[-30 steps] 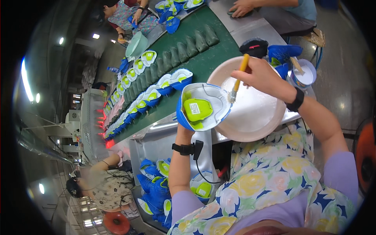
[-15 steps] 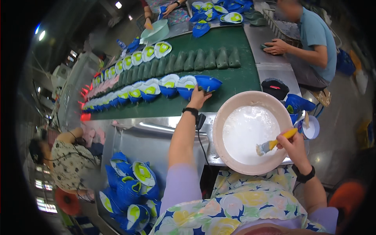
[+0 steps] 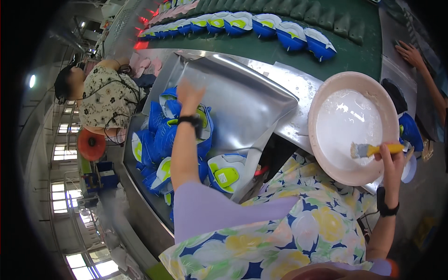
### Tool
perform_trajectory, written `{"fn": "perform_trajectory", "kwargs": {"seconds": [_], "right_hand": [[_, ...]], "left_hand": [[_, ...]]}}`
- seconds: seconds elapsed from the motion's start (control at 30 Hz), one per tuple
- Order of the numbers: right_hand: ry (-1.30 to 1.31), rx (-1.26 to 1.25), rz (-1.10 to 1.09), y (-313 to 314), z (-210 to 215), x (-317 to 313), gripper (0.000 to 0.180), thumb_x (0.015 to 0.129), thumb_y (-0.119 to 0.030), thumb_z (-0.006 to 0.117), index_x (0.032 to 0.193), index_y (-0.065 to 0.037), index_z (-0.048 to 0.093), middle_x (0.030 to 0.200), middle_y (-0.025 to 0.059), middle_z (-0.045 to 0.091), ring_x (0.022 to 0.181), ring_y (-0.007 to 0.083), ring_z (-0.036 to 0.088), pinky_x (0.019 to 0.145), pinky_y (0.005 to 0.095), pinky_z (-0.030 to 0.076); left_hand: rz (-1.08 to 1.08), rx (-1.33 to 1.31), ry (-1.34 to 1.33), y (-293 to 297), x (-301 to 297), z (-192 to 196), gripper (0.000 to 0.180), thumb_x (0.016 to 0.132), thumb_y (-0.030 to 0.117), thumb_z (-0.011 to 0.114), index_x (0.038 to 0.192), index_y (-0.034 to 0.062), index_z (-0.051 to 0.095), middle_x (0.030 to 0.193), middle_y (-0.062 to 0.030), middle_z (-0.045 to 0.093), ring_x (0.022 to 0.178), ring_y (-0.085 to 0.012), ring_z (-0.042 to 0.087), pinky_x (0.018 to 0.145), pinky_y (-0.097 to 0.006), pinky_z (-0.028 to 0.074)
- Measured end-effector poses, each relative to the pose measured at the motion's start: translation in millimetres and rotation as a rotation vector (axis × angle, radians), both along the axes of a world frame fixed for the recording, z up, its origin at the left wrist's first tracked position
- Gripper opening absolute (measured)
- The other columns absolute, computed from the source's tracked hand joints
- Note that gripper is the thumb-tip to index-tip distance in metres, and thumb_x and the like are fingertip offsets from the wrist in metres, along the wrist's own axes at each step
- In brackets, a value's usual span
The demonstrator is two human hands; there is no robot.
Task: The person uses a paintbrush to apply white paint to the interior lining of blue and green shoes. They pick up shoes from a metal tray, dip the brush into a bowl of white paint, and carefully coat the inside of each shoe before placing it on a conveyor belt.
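Observation:
My right hand (image 3: 392, 161) is closed round the yellow handle of a paintbrush (image 3: 367, 150). Its pale, wet bristles hang above white liquid (image 3: 343, 123) in a large beige basin (image 3: 319, 161). Over on the left, my left hand (image 3: 191, 95), smeared by motion, reaches over a heap of blue shoe uppers (image 3: 161, 135) with white and lime-green linings. These lie in a metal tray (image 3: 233, 100). Whether its fingers touch an upper cannot be made out. One upper with a lime insole (image 3: 226, 175) lies apart at the tray's near right.
Beyond the tray, a row of blue uppers (image 3: 266, 25) stands on a green conveyor belt (image 3: 298, 58), with dark green shoe lasts (image 3: 317, 21) behind. A person in a flowered top (image 3: 105, 100) sits at left. Another person's hand (image 3: 410, 55) rests on the metal table at right.
My left hand has left the upper at the row's near end and swung back to the heap in the tray. The view has turned left; the brush stays over the basin.

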State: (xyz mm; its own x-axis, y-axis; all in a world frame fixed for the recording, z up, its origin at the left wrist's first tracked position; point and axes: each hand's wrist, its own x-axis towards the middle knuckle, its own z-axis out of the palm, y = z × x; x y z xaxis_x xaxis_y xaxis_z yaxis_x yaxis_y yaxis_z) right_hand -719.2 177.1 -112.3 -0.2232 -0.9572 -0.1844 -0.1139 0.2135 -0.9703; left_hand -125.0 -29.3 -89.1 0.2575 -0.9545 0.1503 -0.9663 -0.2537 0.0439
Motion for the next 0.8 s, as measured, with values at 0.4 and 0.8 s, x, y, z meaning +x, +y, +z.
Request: {"fn": "perform_trajectory", "kwargs": {"seconds": [0.4,0.8], "right_hand": [[0.098,-0.064,0.241,-42.3,29.8,18.3,0.024,0.09,-0.022,0.069,0.094,0.001,0.063,0.083,0.0075,0.066,0.07,0.0117,0.063,0.064,0.0242,0.051],[0.285,-0.19,0.229,-38.1,12.7,19.4,0.026,0.089,-0.025,0.069,0.087,0.001,0.063,0.071,0.0089,0.062,0.063,0.0161,0.058,0.059,0.0309,0.045]], "left_hand": [[-0.636,0.808,0.166,55.9,4.5,-15.9,0.06,0.074,0.038,0.079,0.121,0.0046,0.062,0.117,-0.0176,0.066,0.109,-0.0352,0.062,0.099,-0.045,0.042],[-0.71,0.003,0.172,110.4,-149.0,-7.7,0.052,0.083,0.013,0.069,0.131,0.001,0.052,0.096,-0.016,0.056,0.089,-0.036,0.056,0.082,-0.047,0.043]]}}
